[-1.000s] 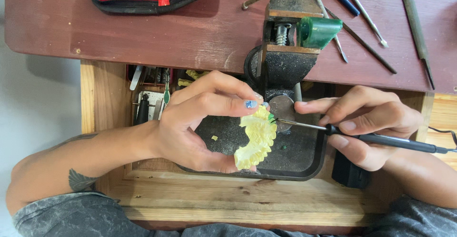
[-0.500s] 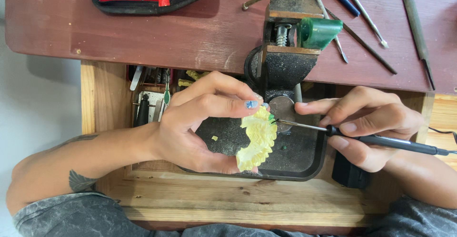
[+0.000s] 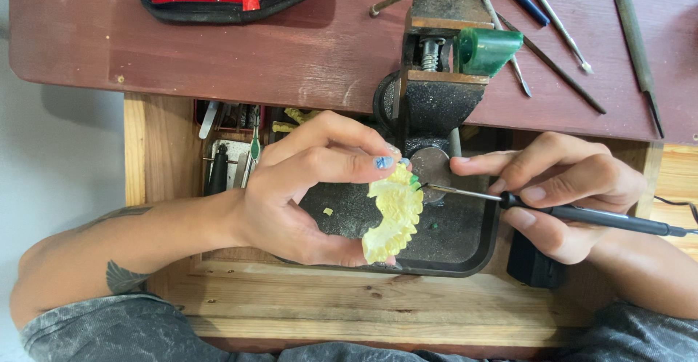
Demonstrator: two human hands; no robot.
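- Left hand (image 3: 305, 187) grips a pale yellow dental cast (image 3: 392, 220) between thumb and fingers, over a black tray (image 3: 465, 249).
- Right hand (image 3: 567, 187) pinches a thin black-handled tool (image 3: 552, 208), its tip touching the cast at 1 o'clock.
- A dark vise (image 3: 436, 78) stands at 12 o'clock on the reddish surface (image 3: 218, 57).

Vise (image 3: 436, 100) blocks the far side; bare tray (image 3: 458, 238) floor between hands lies open

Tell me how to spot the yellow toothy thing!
Find the dark vise at the red table's edge. Just below it, over a black tray, the left hand pinches a pale yellow curved teeth model, the only yellow, bumpy piece.
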